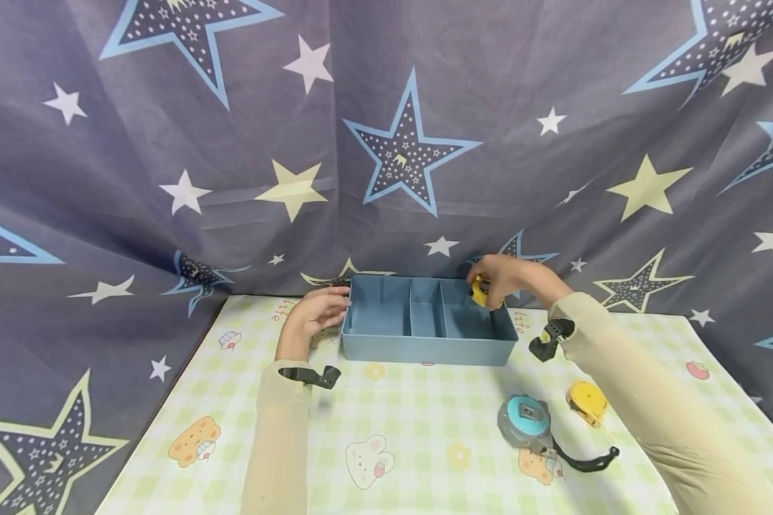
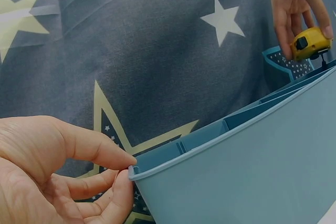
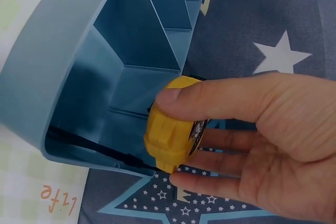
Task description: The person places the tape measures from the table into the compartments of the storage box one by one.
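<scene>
A blue-grey storage box (image 1: 425,350) with three compartments stands at the back of the table. My left hand (image 1: 312,315) is at its left end; in the left wrist view, thumb and fingertips pinch the box's corner rim. Over the right-hand compartment, my right hand (image 1: 507,275) grips a yellow tape measure (image 3: 170,129) between thumb and fingers. A black strap (image 3: 100,146) trails from the tape measure down into that compartment. The left and middle compartments show bare floors in the head view.
A teal and grey tape measure (image 1: 527,420) with a black wrist strap lies at the front right. Beside it, near the right sleeve, is another yellow tape measure (image 1: 587,403). A star-patterned curtain (image 1: 386,179) hangs right behind the box, over the checked tablecloth's (image 1: 283,458) back edge.
</scene>
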A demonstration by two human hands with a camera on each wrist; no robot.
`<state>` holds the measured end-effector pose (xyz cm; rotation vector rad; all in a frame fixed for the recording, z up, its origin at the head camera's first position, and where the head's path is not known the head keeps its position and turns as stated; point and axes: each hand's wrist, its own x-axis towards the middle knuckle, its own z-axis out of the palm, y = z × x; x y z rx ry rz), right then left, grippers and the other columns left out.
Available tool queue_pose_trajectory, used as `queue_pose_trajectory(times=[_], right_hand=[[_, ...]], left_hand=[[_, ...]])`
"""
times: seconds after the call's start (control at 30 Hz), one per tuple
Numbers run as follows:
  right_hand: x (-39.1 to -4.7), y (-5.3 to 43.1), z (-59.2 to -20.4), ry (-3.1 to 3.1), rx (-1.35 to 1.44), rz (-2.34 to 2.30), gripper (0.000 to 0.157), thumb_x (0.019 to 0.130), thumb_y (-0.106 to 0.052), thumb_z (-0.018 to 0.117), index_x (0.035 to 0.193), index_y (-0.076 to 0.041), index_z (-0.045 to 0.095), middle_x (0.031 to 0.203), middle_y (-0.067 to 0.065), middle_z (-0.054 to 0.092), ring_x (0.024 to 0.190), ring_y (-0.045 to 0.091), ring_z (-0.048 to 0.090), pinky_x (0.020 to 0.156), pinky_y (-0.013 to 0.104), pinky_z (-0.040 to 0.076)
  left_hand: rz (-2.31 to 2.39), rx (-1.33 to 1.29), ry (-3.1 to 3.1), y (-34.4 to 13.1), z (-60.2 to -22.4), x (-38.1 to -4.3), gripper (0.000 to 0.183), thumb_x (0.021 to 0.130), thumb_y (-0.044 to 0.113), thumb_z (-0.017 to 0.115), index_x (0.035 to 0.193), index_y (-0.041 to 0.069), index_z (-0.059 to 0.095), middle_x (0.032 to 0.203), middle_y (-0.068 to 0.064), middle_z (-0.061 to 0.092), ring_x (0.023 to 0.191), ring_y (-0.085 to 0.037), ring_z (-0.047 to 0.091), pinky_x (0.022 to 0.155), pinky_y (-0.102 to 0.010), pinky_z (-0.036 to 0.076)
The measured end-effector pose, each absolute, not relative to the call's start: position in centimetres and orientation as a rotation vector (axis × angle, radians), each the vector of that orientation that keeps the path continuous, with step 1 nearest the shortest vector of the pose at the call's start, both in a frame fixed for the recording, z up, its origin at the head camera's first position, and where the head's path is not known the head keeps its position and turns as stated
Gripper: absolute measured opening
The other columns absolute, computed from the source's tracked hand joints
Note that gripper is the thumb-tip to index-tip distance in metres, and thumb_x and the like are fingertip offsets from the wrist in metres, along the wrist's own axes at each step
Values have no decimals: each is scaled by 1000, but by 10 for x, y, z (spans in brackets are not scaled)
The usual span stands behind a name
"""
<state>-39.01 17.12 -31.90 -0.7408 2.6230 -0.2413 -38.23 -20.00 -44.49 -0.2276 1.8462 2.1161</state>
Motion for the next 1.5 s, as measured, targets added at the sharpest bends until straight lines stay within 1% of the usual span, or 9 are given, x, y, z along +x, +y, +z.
queue_pose_trajectory(times=[0.27,0.43,0.53,0.83,0.93,1.07,1.2,1.37,1.5], right_hand=[[-391,173,-320,2636,-708,-260,70,72,4,76,139,3,58,129,21,60,99,27,54,76,32,51],[-392,175,-324,2651,-695,-286,72,68,3,78,138,5,57,126,21,62,100,27,56,76,31,51],[-391,176,-326,2653,-688,-308,72,68,5,77,137,5,57,122,20,63,97,26,55,73,30,50],[-391,174,-333,2641,-695,-332,68,69,4,78,134,4,59,115,17,64,93,24,55,71,28,50],[-391,173,-333,2639,-690,-328,68,70,3,78,135,4,58,115,17,64,92,24,54,69,28,49],[-392,173,-335,2635,-683,-330,67,71,4,77,135,4,59,114,16,63,91,24,54,68,28,48],[-394,174,-337,2636,-690,-333,68,70,4,78,135,4,59,114,16,64,91,24,54,68,28,49],[-396,172,-336,2635,-695,-337,71,68,5,77,137,6,57,115,17,64,92,24,55,71,28,51],[-395,172,-336,2635,-680,-352,71,68,5,77,136,6,57,113,17,64,93,24,55,72,28,52]], left_hand=[[2128,-241,1834,-199,-443,-381,55,96,-6,58,150,-3,45,92,1,63,69,-5,62,66,-15,54],[2111,-250,1852,-199,-444,-382,55,96,-5,59,149,-2,46,104,-3,62,73,-6,63,68,-15,54],[2105,-258,1858,-199,-444,-382,55,96,-4,59,149,-1,47,110,-5,61,76,-7,64,69,-16,55],[2109,-245,1861,-202,-445,-381,56,95,-4,61,149,0,47,118,-6,60,74,-6,63,72,-18,56],[2119,-245,1854,-201,-446,-381,56,95,-5,61,148,-1,47,117,-6,61,72,-6,63,71,-18,56],[2114,-247,1850,-200,-447,-382,56,95,-5,61,149,-1,47,108,-3,61,71,-5,62,70,-17,55],[2105,-245,1859,-200,-447,-382,57,95,-4,61,150,-1,46,106,-1,60,72,-5,62,70,-17,55],[2103,-241,1870,-200,-446,-381,57,95,-4,61,150,-1,46,107,-1,61,74,-6,62,71,-17,55],[2102,-243,1875,-200,-446,-381,55,96,-3,60,150,-1,46,112,-4,61,74,-6,62,71,-17,55]])
